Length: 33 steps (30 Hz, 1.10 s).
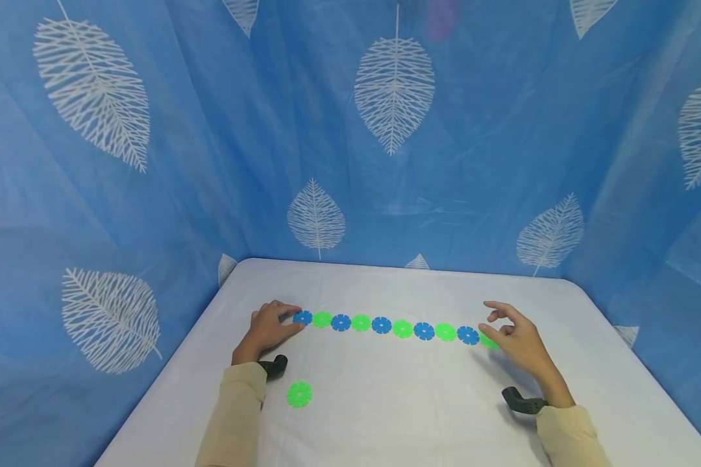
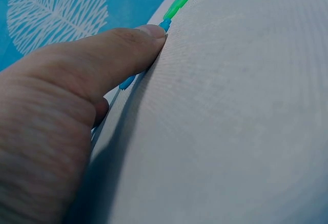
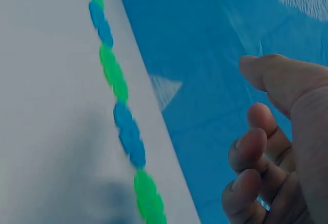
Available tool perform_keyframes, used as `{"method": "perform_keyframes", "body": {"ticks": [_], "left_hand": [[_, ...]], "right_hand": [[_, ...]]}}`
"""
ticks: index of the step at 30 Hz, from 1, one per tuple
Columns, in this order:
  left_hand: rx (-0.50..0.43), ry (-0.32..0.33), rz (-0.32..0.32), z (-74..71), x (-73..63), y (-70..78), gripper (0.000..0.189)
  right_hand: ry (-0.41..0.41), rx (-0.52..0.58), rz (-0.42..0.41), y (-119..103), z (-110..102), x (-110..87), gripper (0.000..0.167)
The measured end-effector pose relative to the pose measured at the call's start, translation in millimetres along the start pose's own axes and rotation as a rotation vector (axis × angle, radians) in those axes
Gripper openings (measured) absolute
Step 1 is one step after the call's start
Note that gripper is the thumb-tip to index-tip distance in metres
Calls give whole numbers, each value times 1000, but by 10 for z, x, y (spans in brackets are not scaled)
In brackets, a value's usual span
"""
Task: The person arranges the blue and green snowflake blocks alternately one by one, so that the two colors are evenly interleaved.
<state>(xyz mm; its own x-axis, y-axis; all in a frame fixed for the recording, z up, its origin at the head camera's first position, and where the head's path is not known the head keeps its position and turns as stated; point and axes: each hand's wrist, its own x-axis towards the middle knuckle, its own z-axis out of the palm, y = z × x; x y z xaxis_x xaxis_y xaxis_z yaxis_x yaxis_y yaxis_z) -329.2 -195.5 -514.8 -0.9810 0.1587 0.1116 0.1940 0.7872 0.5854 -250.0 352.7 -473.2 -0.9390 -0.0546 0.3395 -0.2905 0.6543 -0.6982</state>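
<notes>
A row of notched plastic snowflake discs, blue and green by turns, crosses the white table edge to edge. With thumb and index finger, my left hand [image 1: 271, 329] pinches the leftmost blue disc [image 1: 306, 318]; the left wrist view has the thumb [image 2: 130, 49] on it. My right hand [image 1: 518, 340] hovers over the right end, its fingers loosely bent and spread, holding nothing. It partly hides the last green disc [image 1: 488, 341] in the head view. Beside that one lies a blue disc [image 1: 468, 335]. Several more discs, such as this green disc [image 3: 114, 75], run along the row.
A single green disc [image 1: 292, 394] lies apart on the table [image 1: 380, 402], near my left sleeve. Blue curtains [image 1: 461, 181] with white leaf prints stand behind the table and on both sides. Black wrist cameras [image 1: 522, 401] sit on both wrists.
</notes>
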Motion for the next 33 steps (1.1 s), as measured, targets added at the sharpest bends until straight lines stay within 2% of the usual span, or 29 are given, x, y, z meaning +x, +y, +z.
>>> {"method": "perform_keyframes", "body": {"ticks": [12, 19, 28, 33], "left_hand": [[1, -5, -12, -2, 0, 29, 45], [9, 4, 13, -25, 2, 36, 45], [15, 0, -2, -20, -13, 22, 45], [6, 9, -9, -5, -7, 58, 44]], "right_hand": [[-40, 120, -138, -663, 212, 217, 48], [-59, 201, -208, -998, 371, 288, 54], [-143, 335, -246, -1722, 586, 222, 50], [-203, 340, -252, -1799, 801, 216, 49]]}}
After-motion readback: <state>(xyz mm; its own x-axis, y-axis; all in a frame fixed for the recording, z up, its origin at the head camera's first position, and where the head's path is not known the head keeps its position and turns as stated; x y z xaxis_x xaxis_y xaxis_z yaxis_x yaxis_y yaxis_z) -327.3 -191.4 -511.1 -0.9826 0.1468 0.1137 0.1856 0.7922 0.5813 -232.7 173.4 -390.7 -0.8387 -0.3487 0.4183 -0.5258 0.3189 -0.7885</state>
